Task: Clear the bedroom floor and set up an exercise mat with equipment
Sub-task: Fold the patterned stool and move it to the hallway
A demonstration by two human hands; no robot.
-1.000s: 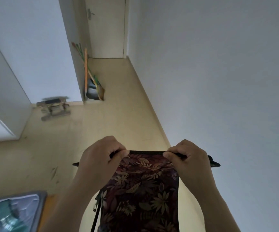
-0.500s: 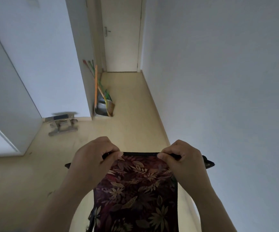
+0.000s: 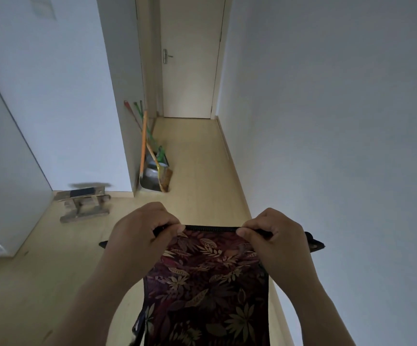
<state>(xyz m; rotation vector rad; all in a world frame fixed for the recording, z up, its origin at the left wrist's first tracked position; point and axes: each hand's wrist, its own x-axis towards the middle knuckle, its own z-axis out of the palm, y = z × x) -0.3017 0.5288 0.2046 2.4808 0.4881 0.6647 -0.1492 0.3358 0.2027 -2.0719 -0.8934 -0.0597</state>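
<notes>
Both your hands are raised in front of you at one height, each pinching the top edge of the cloth [image 3: 210,283]. Your left hand [image 3: 142,236] has thumb and curled fingers closed on the black strip [image 3: 210,228] near its left end, and your right hand [image 3: 275,238] does the same near its right end. Held that way, the strip is taut and level between them, so the cloth hangs flat and straight with its leaf print toward you and does not bunch or trail. A short black tip pokes out past each hand. The strip looks ribbed like a zip, which would make this a bag rather than plain cloth, but the light is too dim to be sure. Its lower end runs out of view at the bottom.

You have the cloth in the air above the right edge of the floor [image 3: 195,158], just beside the wall [image 3: 327,121]. None of it that shows touches the floor.

Ahead, brooms [image 3: 143,141] lean into the left corner where the corridor starts, their heads down in a dustpan [image 3: 150,181]. Stood up like that, they take little floor. A low metal stand [image 3: 83,203] sits at the floor's left edge, well apart from you. The door [image 3: 190,71] at the far end is closed.

I judge you are in the clearing half of the job, carrying one item away, with the stand likely left to move. Keep both pinches firm, since letting one go would swing the cloth sideways.
</notes>
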